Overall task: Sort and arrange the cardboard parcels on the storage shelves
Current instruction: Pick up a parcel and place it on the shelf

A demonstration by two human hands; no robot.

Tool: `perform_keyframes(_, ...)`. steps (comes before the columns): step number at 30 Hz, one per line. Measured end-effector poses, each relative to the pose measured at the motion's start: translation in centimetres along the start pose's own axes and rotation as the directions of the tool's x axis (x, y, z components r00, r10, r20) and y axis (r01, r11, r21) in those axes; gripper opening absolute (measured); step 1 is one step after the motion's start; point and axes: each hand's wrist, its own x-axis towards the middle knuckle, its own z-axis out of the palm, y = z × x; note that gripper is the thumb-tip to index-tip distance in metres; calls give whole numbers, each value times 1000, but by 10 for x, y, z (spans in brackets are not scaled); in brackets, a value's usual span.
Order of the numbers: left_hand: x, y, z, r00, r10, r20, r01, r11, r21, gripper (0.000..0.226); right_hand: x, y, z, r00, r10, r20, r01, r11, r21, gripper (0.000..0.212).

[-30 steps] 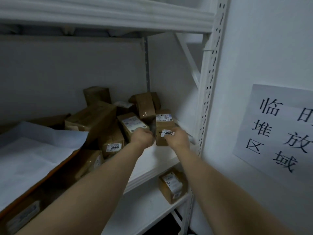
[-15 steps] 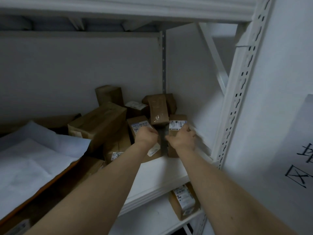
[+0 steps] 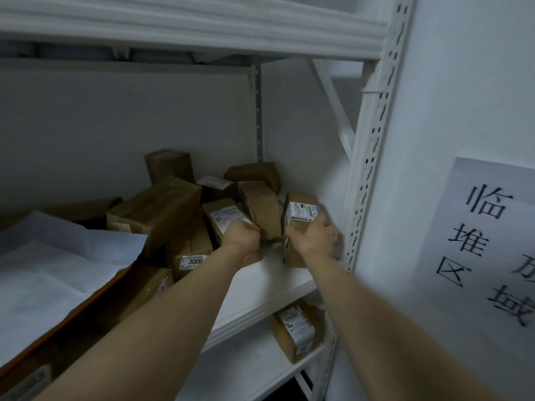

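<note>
Several brown cardboard parcels lie heaped at the right end of a white shelf (image 3: 260, 287). My right hand (image 3: 314, 237) grips a small upright labelled parcel (image 3: 301, 211) that stands close to the shelf's right post. My left hand (image 3: 241, 237) holds the lower end of a tilted parcel with a white label (image 3: 223, 215). Between the two leans a plain brown parcel (image 3: 260, 204). A parcel tagged 3006 (image 3: 189, 253) sits lower left of my left hand, below a long box (image 3: 153, 209).
A white sheet (image 3: 52, 264) covers an orange-edged board at the left. One labelled parcel (image 3: 295, 328) lies on the shelf below. The perforated white upright (image 3: 373, 157) and a wall with a paper sign (image 3: 486, 241) bound the right side. Another shelf (image 3: 202, 30) runs overhead.
My right hand has carried the small labelled parcel to the right, away from the pile and toward the post. My left hand stays on the tilted labelled parcel.
</note>
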Motion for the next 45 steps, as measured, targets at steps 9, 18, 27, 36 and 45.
perform_keyframes(9,-43,-4,-11,994,-12,106,21,996,-83,15,-46,4,-22,989,-17,-145,41,986,160,93)
perform_keyframes(18,-83,-11,-37,982,-51,183,98,961,-260,23,-98,7,-32,997,66,-43,-20,738,675,66)
perform_keyframes(27,-95,-24,-62,931,-52,360,216,876,-432,52,-127,-4,-19,948,-45,315,-254,489,834,25)
perform_keyframes(36,-96,-40,-86,924,-75,374,292,770,-567,44,-132,-16,-2,884,-91,458,-344,536,771,38)
perform_keyframes(45,-97,-47,-92,919,-140,369,364,659,-658,43,-126,-23,8,839,-127,528,-359,601,715,37)
